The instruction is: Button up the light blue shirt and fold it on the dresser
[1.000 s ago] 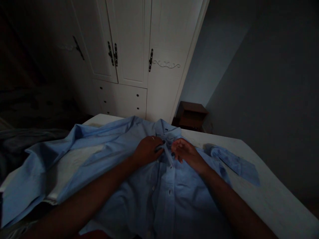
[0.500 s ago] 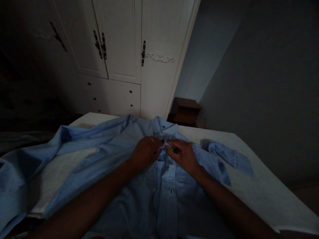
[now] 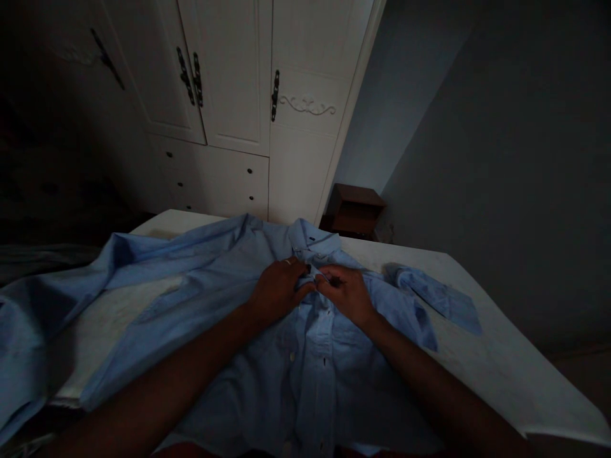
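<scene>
A blue long-sleeved shirt (image 3: 229, 273) lies front side up with its collar (image 3: 312, 239) at the far side. Just below the collar, my left hand (image 3: 281, 284), with a ring on one finger, pinches the shirt's front edge. Close beside it, my right hand (image 3: 347, 289) is closed on the buttonhole placket (image 3: 317, 375). Both sets of fingertips nearly meet at the upper front opening; any button between them is hidden. Lower down, the front hangs unfastened, with a pale button (image 3: 292, 357) on the left edge and buttonholes on the right.
The shirt rests on a white table (image 3: 501, 362), one sleeve (image 3: 443, 299) folded at the right and the other stretched left. Behind stand a white wardrobe (image 3: 305, 165) and a small brown cabinet (image 3: 356, 197). A grey wall (image 3: 515, 159) rises at the right.
Both hands stay at the same spot below the collar, their fingers shifting slightly on the cloth. The left hand has tilted a little and its thumb now points toward the right fingertips.
</scene>
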Tool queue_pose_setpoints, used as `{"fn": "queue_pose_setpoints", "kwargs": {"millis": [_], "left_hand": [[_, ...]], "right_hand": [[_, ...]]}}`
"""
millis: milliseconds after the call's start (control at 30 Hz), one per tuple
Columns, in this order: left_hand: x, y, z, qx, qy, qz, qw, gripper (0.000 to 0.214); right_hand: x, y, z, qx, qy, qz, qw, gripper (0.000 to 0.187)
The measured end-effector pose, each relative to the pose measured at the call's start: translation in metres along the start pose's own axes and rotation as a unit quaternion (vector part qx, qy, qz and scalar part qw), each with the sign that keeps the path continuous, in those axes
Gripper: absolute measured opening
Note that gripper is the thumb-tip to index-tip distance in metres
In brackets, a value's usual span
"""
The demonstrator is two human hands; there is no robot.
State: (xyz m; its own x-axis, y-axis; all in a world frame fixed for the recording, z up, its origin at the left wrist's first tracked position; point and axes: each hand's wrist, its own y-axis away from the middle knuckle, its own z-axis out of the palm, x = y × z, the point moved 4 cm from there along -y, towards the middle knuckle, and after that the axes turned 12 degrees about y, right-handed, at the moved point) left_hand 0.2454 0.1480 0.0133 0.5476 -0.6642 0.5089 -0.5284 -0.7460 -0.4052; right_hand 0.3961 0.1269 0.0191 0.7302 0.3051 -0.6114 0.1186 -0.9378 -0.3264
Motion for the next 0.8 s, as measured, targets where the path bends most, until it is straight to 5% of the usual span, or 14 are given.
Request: {"fn": "queue_pose_setpoints", "kwargs": {"millis": [300, 800], "left_hand": [[-0.004, -0.001, 0.003, -0.006, 0.075, 0.022, 0.997, 0.021], [-0.012, -0.003, 0.007, 0.018, 0.127, 0.015, 0.992, 0.019]], "right_hand": [[0.007, -0.004, 0.011, -0.058, -0.11, 0.023, 0.992, 0.02], [0.017, -0.007, 0.012, -0.011, -0.087, 0.075, 0.993, 0.02]]}}
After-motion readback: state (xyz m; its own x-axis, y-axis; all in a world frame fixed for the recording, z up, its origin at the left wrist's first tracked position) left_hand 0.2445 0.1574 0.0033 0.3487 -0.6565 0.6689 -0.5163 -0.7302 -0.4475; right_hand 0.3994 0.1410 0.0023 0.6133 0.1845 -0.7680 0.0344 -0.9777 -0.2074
